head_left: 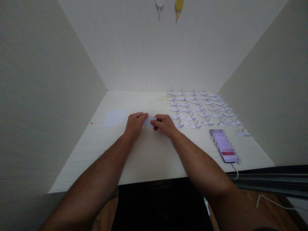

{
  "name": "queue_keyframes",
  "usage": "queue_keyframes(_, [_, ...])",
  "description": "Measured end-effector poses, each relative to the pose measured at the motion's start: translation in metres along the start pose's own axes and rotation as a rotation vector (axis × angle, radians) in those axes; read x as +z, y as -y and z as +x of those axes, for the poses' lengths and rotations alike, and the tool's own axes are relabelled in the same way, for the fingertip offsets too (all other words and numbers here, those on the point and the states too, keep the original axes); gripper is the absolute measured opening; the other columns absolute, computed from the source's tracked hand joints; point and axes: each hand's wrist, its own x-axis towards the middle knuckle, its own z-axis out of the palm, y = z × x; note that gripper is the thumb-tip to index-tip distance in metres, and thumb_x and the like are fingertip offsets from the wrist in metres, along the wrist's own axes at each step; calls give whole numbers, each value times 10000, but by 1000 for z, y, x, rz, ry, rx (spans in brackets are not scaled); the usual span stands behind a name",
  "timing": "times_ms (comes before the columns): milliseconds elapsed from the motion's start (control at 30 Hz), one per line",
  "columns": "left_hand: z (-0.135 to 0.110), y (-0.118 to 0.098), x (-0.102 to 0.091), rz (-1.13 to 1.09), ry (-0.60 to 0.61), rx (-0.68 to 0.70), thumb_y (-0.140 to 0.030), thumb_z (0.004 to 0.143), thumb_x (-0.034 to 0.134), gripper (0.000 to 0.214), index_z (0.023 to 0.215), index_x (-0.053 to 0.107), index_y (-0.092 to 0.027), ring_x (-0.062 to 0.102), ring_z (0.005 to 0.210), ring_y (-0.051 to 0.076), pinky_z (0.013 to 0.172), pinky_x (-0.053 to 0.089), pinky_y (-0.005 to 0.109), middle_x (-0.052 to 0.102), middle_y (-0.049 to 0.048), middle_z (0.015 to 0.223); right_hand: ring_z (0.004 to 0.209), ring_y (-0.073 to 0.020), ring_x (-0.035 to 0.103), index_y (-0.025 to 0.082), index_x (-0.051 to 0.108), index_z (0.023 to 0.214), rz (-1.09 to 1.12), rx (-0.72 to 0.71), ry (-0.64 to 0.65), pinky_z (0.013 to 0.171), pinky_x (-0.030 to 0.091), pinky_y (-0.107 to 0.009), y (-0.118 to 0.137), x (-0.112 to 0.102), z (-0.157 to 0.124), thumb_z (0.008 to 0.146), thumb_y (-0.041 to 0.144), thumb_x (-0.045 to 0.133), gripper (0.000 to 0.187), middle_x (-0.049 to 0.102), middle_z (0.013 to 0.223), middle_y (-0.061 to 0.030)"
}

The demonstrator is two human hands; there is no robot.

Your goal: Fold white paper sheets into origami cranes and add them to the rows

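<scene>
"What have the hands got hold of over there?"

"A small white piece of paper (148,121); it sits between the two hands, above the middle of the table (151,157); the left hand (135,125) pinches its left side, thumb on top; the right hand (166,125) grips its right side, thumb lying across the face of it."

"Are the fingers tight on it?"

"Closed on the paper, both sets; I can't tell how hard they press, and most of the fingertips are hidden from here."

"And round about them?"

"Flat white paper (115,117) lies just beyond the left hand, towards the left wall; an orange speck (91,123) is near it; to the right, folded paper birds (195,126) stand in rows, running back to the far wall, the nearest ones close to the right hand."

"Something's glowing there too."

"A phone (223,145), lying aslant in front of the birds, its screen lit; a white cable (237,173) runs from its near end over the table's edge; up on the far wall are a white hook (159,4) and a yellow hook (179,4)."
</scene>
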Motion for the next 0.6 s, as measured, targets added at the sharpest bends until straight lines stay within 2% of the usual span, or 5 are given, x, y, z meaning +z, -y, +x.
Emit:
queue_keyframes(133, [1, -3, -3, 38, 82, -7, -434, 742, 692, 303, 604, 623, -173, 449, 471, 98, 456, 356, 240, 533, -8, 532, 439, -74, 481, 163, 587, 613, 22, 8, -37, 464, 326, -200, 0, 0, 0, 735, 334, 638, 217, 573, 485, 29])
queue_keyframes(300, [2, -5, -5, 11, 185, -97, -370, 630, 786, 241, 698, 676, -167, 515, 525, 105, 486, 366, 233, 615, 9, 624, 444, -76, 475, 165, 575, 597, -40, -15, -49, 458, 313, -202, -2, 0, 0, 751, 389, 642, 280, 563, 485, 28])
queue_keyframes(600, [0, -5, 4, -111, 71, -186, -261, 500, 786, 219, 651, 688, -136, 546, 549, 121, 595, 414, 279, 621, 10, 589, 463, -71, 460, 171, 582, 609, -177, -91, -22, 478, 331, -196, -5, 2, 0, 772, 362, 626, 254, 535, 492, 49])
